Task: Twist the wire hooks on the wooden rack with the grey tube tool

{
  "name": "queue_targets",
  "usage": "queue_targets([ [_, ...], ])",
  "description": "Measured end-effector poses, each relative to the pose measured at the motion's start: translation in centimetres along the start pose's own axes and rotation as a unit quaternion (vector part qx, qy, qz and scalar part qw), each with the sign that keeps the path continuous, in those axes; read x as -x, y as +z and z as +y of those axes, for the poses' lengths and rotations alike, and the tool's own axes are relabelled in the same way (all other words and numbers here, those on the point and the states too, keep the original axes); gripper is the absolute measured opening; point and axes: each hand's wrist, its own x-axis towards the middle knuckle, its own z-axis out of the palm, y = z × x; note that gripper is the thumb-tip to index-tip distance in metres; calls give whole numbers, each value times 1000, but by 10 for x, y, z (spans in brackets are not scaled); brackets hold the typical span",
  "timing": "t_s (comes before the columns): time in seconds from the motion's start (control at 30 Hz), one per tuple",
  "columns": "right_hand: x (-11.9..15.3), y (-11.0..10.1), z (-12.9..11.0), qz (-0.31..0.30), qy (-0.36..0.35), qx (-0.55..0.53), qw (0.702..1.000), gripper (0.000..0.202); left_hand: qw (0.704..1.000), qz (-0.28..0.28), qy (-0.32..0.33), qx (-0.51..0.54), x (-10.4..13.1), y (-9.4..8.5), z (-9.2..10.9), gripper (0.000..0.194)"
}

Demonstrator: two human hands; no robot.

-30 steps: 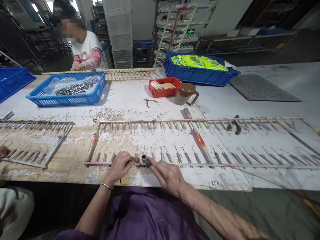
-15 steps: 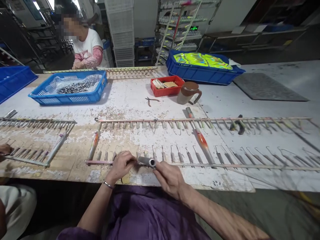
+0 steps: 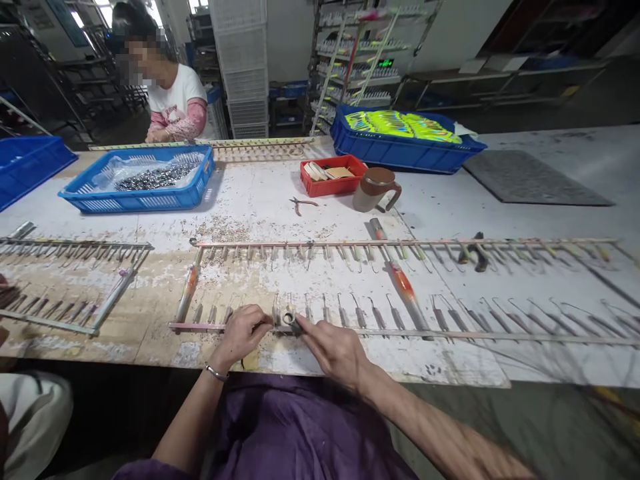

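Note:
A long metal frame [image 3: 400,335] with two rails lies across the table, with rows of small wire hooks along both rails. At its near rail my left hand [image 3: 245,333] is closed, its thumb and fingers pinched together at the rail; what they hold is too small to name. Just to the right, my right hand [image 3: 333,347] is wrapped round a short metal tube [image 3: 289,319], whose round open end faces up. The tube stands over the near rail, close to the left fingertips. Orange-painted bars cross between the rails.
Beyond the frame are pliers [image 3: 303,204], a brown mug [image 3: 376,189], a red bin [image 3: 333,176], a blue basket [image 3: 137,200] and a blue crate [image 3: 405,150] of yellow-green pieces. Another hooked frame [image 3: 114,298] lies left. A person [image 3: 177,100] sits across the table.
The tube has swung more upright and its open end has moved left and slightly up. My right hand has moved left with it. My left hand has hardly moved.

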Motion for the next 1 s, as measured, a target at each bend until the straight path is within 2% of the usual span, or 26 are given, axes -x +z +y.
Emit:
queue_targets([
  [0.1, 2, -2, -2, 7, -12, -7, 1000, 59, 1000, -2, -7, -2, 0, 0, 1, 14],
  [0.23, 4, 5, 3, -14, -16, 19, 1000, 51, 1000, 0, 7, 6, -1, -1, 3, 15],
  [0.33, 3, 6, 7, 16, 29, 5, 999, 48, 1000, 5, 8, -1, -1, -2, 4, 19],
  [0.47, -1, -1, 4, 66, 109, -91, 988, 45, 1000, 0, 9, -3, -1, -2, 3, 19],
  [0.57, 4, 2, 0, 82, 201, -143, 966, 40, 1000, -1, 7, 6, 0, -1, 1, 17],
  [0.7, 22, 20, 4, 136, 335, -214, 907, 44, 1000, 5, -8, 17, 0, -1, 1, 16],
  [0.87, 42, 25, 13, 121, 386, -271, 873, 50, 1000, 1, -23, -9, -2, 1, 3, 17],
  [1.0, 46, 18, 10, 98, 406, -261, 870, 53, 998, -19, -22, -52, -3, 3, 6, 21],
])
